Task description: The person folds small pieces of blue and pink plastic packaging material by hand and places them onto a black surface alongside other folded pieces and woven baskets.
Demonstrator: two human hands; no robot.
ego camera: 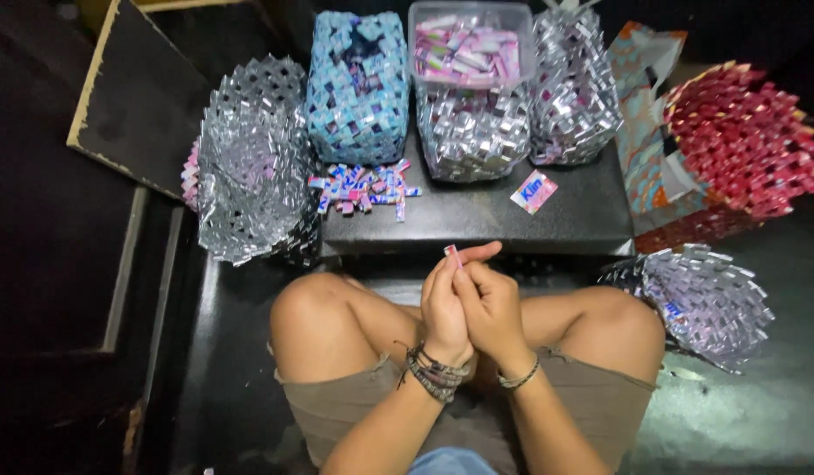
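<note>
Both hands meet over the knees: the left hand [444, 308] and right hand [488, 306] have fingers closed together on a small pink folded strip [452, 254], near the table [477, 215] edge. A short woven chain [363, 187] lies finished on the table; the far tub [471, 44] holds many loose strips. Several woven baskets [253, 163] stand complete around the dark, dim floor.

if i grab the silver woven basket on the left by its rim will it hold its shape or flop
Probably flops somewhat: the silver basket leans with a wavy, sagging rim. It looks woven from folded foil wrappers, so likely light for its size. The shiny surface may be a bit slippery.
</note>
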